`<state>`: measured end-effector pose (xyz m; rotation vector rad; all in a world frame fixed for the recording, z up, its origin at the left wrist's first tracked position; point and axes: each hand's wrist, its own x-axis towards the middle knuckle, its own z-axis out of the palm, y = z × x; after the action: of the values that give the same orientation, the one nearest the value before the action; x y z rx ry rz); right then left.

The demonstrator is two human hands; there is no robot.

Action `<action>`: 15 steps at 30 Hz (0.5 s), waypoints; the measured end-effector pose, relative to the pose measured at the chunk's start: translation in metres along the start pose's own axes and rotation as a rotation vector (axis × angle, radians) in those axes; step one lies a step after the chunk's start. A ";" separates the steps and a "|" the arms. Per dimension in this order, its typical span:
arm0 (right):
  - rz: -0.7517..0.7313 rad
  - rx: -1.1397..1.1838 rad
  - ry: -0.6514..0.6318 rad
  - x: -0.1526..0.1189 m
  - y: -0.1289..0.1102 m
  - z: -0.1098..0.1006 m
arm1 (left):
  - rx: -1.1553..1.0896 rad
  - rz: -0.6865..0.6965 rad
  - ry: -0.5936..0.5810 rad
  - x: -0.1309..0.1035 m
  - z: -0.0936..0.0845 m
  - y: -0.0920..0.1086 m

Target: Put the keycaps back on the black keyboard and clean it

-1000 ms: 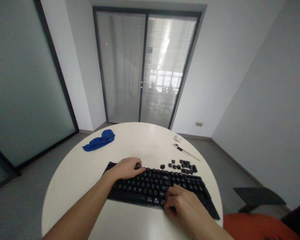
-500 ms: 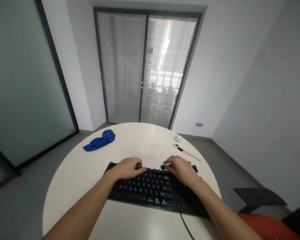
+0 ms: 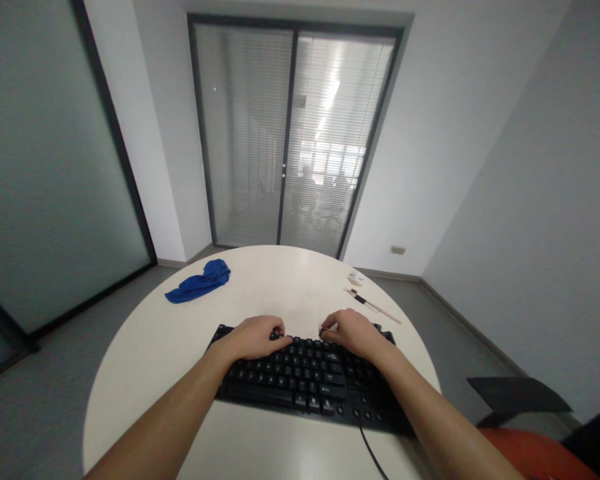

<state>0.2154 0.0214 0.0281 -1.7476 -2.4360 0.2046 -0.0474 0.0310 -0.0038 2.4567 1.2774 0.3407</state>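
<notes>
A black keyboard (image 3: 300, 377) lies across the near part of the round white table (image 3: 280, 283), its cable running off toward me. My left hand (image 3: 260, 337) is closed on the keyboard's far left edge, with the thumb over the top row of keys. At the far edge, right of centre, my right hand (image 3: 349, 331) has thumb and fingers pinched together around something small and dark, too hidden to name. Part of the keyboard's right side is covered by my right hand and forearm.
A crumpled blue cloth (image 3: 200, 281) lies at the table's far left. On the far right are a thin brush-like stick (image 3: 375, 307) and a small white item (image 3: 355, 279). A chair with an orange seat (image 3: 530, 453) stands at the lower right.
My right hand has shifted slightly left, and its fingers have closed on the small dark thing at the keyboard's far edge. My left hand has stayed where it was.
</notes>
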 end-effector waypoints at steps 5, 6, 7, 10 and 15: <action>-0.018 0.067 0.012 -0.002 -0.001 0.000 | -0.009 0.000 0.002 0.000 0.001 0.000; -0.018 0.091 0.028 -0.005 -0.001 -0.002 | -0.011 0.000 0.001 0.000 0.001 0.000; -0.020 0.129 0.050 -0.009 -0.002 -0.004 | -0.011 -0.002 -0.001 0.000 0.000 0.000; -0.049 0.316 0.123 -0.032 -0.004 -0.009 | -0.004 -0.010 -0.007 0.000 0.000 0.001; -0.067 0.521 0.098 -0.085 -0.008 -0.004 | -0.005 -0.011 -0.002 -0.001 -0.001 0.002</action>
<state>0.2360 -0.0618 0.0308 -1.4073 -2.1126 0.6598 -0.0467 0.0296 -0.0023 2.4447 1.2865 0.3379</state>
